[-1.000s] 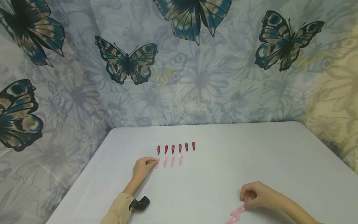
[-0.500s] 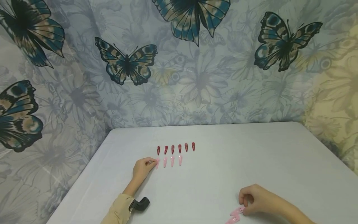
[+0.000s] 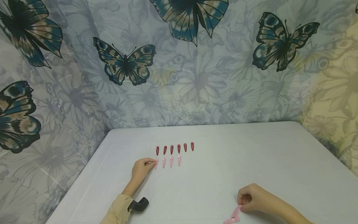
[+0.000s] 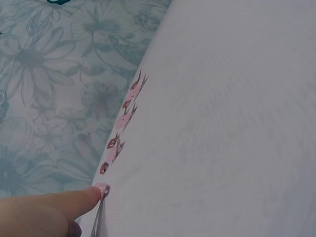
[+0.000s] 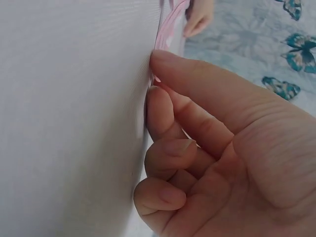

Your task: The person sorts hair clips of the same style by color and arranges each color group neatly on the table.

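Note:
My left hand [image 3: 141, 170] pinches the leftmost pink snap hair clip [image 3: 156, 164] at its side, thumb and forefinger together. In the left wrist view a fingertip covers part of that pink clip [image 4: 103, 188]. Right of it lie more pink clips [image 3: 171, 161] in a row, below a row of red snap hair clips [image 3: 172, 150]. Nearer the front, my right hand [image 3: 255, 197] holds the end of another pink hair clip [image 3: 237, 210] between thumb and forefinger, its other fingers curled. That clip is tilted and meets a further pink clip [image 3: 231, 221] lying on the table.
A white-covered table [image 3: 207, 186] spans the view, its far edge near a patterned butterfly wall [image 3: 201, 77]. A black wrist device [image 3: 140, 204] sits at the left sleeve [image 3: 117, 208].
My right hand has shifted slightly left, and the pink hair clip at its fingertips has turned to a steeper slant. My left hand stays at the leftmost pink clip.

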Motion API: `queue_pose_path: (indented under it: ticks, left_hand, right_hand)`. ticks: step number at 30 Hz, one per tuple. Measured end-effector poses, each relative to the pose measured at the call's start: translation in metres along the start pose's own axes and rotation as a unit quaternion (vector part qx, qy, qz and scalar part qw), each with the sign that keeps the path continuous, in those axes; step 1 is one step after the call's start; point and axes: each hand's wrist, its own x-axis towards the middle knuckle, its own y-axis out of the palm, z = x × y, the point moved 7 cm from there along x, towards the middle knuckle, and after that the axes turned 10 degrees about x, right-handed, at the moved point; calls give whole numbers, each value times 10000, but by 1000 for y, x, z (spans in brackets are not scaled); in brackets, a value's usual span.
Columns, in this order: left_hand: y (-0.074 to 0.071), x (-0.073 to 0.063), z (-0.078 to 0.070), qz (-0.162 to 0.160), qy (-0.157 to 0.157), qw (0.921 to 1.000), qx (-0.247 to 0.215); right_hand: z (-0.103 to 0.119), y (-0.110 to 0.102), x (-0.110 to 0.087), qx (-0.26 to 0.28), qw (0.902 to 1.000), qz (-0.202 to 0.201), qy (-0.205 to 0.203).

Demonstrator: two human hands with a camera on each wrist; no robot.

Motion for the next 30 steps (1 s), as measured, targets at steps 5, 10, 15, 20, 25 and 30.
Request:
queue_pose_path:
  ticks: [5, 10, 15, 20, 25, 30]
  left_hand:
    - [0, 0, 0, -23, 37, 10000, 30]
    - [-1, 0, -2, -34, 32, 10000, 38]
    - [-2, 0, -3, -49, 74, 10000, 33]
    - [-3, 0, -4, -85, 135, 9999, 55]
    - [-2, -1, -3, -109, 176, 9998, 65]
    - [-4, -2, -4, -306, 386, 9987, -133]
  right_hand:
    - [1, -1, 1, 241, 9996, 34, -132]
    - [-5, -6, 2, 1071, 9940, 146, -137]
    - [-9, -11, 2, 1503, 9885, 146, -67]
    - [-7, -11, 3, 1644, 9862, 176, -125]
    - [-8, -14, 2, 1433, 9897, -43, 41]
    - [-10, -15, 2, 1354, 9904, -181, 227]
